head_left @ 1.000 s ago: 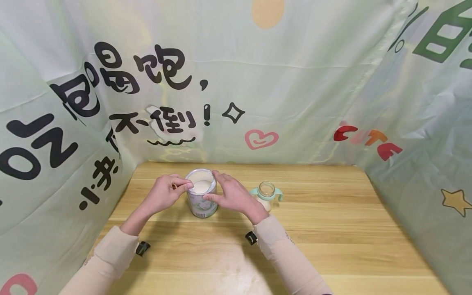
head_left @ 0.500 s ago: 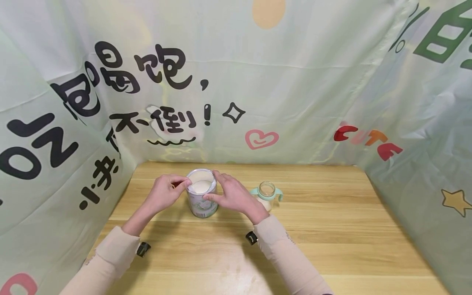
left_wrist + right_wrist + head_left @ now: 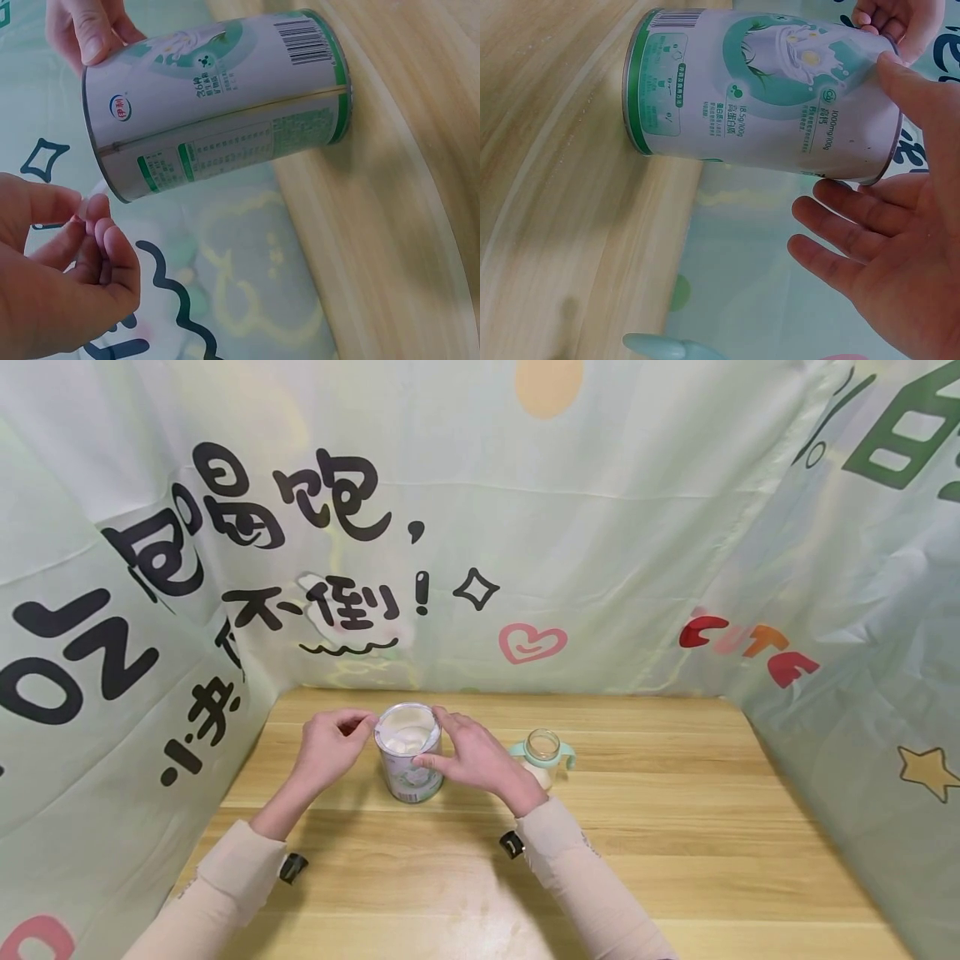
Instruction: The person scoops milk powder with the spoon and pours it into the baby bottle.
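Observation:
A milk powder can [image 3: 412,777], whitish with green print, stands upright on the table, its top uncovered and pale contents showing inside. My right hand [image 3: 480,756] holds the can near its top rim, thumb at the front and fingers around the far right side; several fingers stay extended in the right wrist view. My left hand [image 3: 327,745] is just left of the rim. Its thumb and forefinger pinch a thin whitish film [image 3: 99,187] that stretches to the can's edge in the left wrist view. Most of the film is hidden there by the can.
A baby bottle [image 3: 542,756] with mint-green handles and no cap stands right of the can, partly behind the right wrist. Printed cloth [image 3: 600,568] hangs around the wooden table [image 3: 675,827] at the back and both sides.
My left hand has drawn a little leftward, off the rim, pulling the film's edge with it. Inside the opening the surface now looks wrinkled. My right hand and the can have stayed put.

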Demonstrator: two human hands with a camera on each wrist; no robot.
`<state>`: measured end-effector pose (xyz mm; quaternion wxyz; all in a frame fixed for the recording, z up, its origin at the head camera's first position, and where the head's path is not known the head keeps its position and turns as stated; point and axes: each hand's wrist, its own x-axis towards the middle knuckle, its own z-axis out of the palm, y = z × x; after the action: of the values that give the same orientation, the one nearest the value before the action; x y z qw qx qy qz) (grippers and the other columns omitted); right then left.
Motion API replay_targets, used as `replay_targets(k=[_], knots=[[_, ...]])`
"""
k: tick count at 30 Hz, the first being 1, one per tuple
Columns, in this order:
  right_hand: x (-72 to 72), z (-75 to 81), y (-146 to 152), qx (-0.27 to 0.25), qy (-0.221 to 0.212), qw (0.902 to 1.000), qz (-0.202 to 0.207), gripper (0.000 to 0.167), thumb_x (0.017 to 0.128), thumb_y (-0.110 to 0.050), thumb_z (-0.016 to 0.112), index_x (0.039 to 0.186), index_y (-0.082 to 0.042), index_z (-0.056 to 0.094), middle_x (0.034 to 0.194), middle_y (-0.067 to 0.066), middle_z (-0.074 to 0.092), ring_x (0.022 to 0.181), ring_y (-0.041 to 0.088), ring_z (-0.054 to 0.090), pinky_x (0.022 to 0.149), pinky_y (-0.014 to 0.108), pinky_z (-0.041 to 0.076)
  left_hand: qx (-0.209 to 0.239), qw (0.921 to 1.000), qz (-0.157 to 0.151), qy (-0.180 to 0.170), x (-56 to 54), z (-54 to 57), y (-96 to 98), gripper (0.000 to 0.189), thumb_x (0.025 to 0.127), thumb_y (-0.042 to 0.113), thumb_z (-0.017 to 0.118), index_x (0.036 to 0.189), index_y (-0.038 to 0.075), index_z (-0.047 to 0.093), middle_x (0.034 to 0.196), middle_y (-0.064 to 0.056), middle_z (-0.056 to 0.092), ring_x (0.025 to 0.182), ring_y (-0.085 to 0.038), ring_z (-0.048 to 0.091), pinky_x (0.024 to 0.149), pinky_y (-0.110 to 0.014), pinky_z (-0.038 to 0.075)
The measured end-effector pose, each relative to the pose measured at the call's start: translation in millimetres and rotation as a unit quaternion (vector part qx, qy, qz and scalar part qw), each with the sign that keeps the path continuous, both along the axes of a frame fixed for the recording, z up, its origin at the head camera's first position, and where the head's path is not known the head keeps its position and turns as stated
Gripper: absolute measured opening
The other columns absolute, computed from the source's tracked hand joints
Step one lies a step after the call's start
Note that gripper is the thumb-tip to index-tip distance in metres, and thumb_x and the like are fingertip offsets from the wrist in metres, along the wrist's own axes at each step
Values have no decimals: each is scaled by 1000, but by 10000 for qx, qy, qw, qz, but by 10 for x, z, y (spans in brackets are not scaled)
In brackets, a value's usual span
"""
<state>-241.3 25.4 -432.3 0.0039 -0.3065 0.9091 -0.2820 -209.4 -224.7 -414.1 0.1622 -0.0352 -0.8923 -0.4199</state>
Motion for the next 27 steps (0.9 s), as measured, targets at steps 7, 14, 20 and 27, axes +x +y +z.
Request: replay_targets(k=[7, 14, 20, 27], knots=[[-5, -9, -3, -8, 20, 10000, 8, 96, 94, -57, 74, 163, -1, 35, 154, 22, 56, 143, 38, 55, 118, 52, 46, -7, 9998, 173, -8, 14, 13, 3, 19, 101, 21, 70, 106, 8, 83, 86, -8, 78, 75, -16, 64, 63, -25, 51], [-3, -9, -2, -34, 21, 10000, 24, 97, 94, -57, 74, 162, 0, 35, 155, 23, 55, 144, 39, 54, 119, 52, 45, 110, 9995, 277, -56, 13, 12, 4, 19, 101, 20, 69, 104, 7, 83, 85, -9, 78, 72, -16, 63, 60, -24, 49], [1, -3, -2, 1, -9, 10000, -7, 97, 94, -59, 73, 163, -3, 34, 157, 22, 53, 145, 38, 52, 120, 51, 44, 261, 9990, 330, -159, 14, 20, 1, 21, 102, 20, 68, 105, 5, 82, 86, -11, 78, 70, -14, 60, 57, -22, 48], [1, -7, 0, 31, -26, 10000, -13, 97, 95, -59, 72, 164, -4, 34, 158, 21, 52, 146, 37, 51, 121, 51, 44, 897, 9930, 480, -603, -18, 15, -57, 24, 102, 20, 70, 111, 0, 80, 88, -10, 79, 69, -5, 57, 57, -19, 47]])
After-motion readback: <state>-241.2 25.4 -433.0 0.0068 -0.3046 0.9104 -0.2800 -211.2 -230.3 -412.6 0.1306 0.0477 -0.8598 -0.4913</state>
